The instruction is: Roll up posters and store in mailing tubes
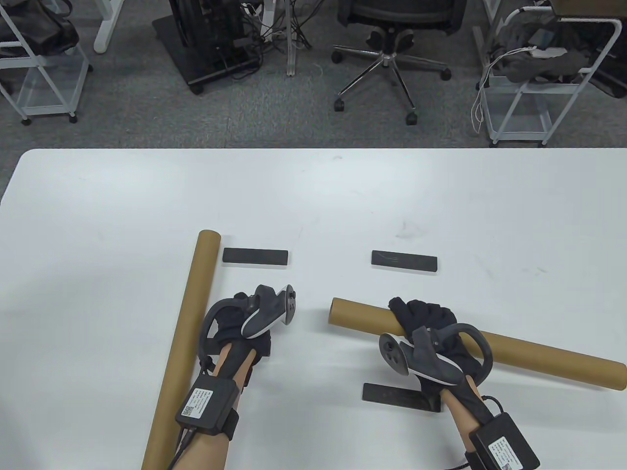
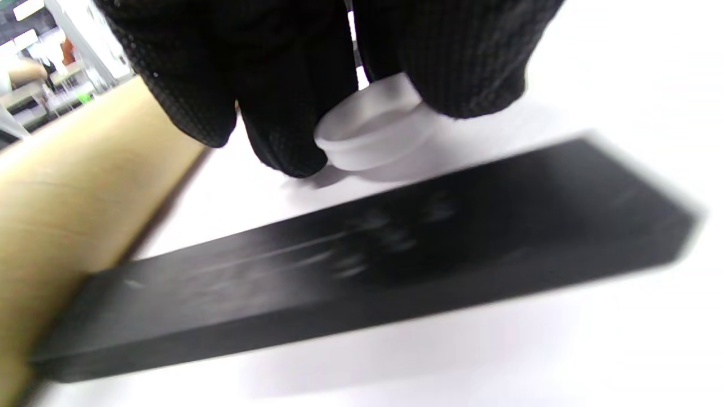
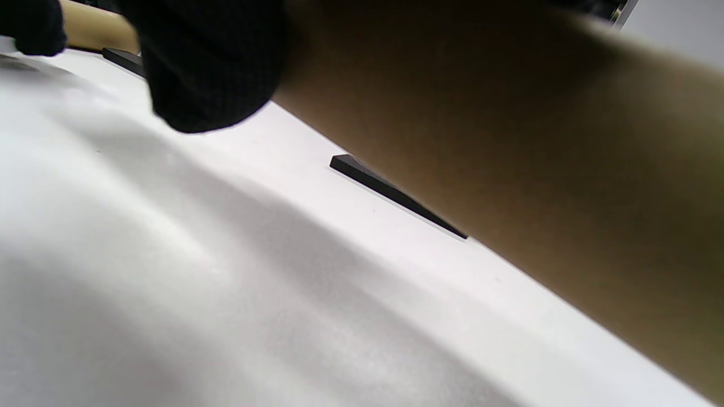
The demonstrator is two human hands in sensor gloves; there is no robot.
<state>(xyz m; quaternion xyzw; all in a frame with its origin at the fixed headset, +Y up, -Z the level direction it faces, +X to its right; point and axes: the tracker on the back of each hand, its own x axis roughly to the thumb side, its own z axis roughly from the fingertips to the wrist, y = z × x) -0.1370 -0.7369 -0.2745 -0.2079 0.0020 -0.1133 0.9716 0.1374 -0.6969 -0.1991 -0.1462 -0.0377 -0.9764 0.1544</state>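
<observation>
On white table (image 1: 98, 205), right grip (image 1: 421, 318) wrapped round plain brown cardboard tube (image 1: 539, 355), left grip (image 1: 245, 318) pinching white cap (image 2: 376, 133).

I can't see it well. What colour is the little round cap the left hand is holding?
White. The cap shows best in the left wrist view, pinched by the left hand.

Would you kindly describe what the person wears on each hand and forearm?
Both the left hand and right hand wear black knit gloves with grey controller-like trackers strapped on. Each forearm carries a black box with a white QR label and a black cable.
</observation>
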